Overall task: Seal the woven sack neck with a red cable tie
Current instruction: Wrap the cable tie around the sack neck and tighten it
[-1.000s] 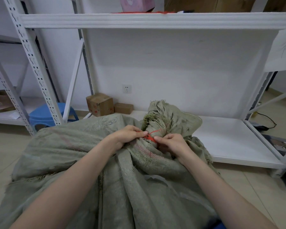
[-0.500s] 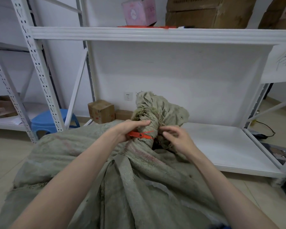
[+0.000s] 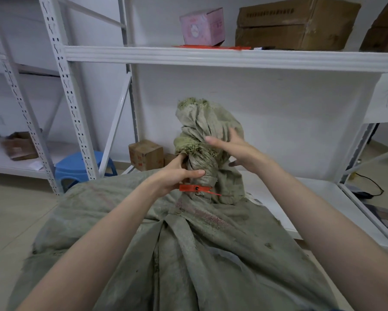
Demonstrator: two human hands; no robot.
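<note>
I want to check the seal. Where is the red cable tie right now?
In the head view, near centre, the red cable tie sits around the sack neck, just below the left hand gripping that neck, its tail pointing right.

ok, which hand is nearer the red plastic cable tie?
Left. The left hand grips the grey-green woven sack neck just above the red plastic cable tie; the right hand hovers higher up beside the sack's bunched top, apart from the tie.

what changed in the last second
The right hand let go of the red tie and rose, open, to the bunched top of the sack. The left hand now grips the neck just above it. The tie stays round the neck.
</note>
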